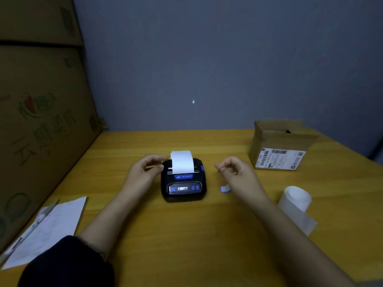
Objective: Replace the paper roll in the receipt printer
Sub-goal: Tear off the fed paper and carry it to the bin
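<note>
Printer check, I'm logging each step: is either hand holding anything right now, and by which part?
Nothing is clearly held. The left hand curls at the printer's left edge, beside the paper strip; any grip there cannot be told. The right hand hovers empty.

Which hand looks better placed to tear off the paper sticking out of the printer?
Probably the left hand: its fingertips sit right beside the paper strip at the printer. The right hand hovers apart, off to the side.

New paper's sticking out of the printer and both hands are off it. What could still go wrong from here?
1. The white paper strip curls loosely out of the small black receipt printer; a pull by the left hand might tear it crooked.
2. The partly unrolled white paper roll near the right forearm could get knocked along the wooden table.
</note>
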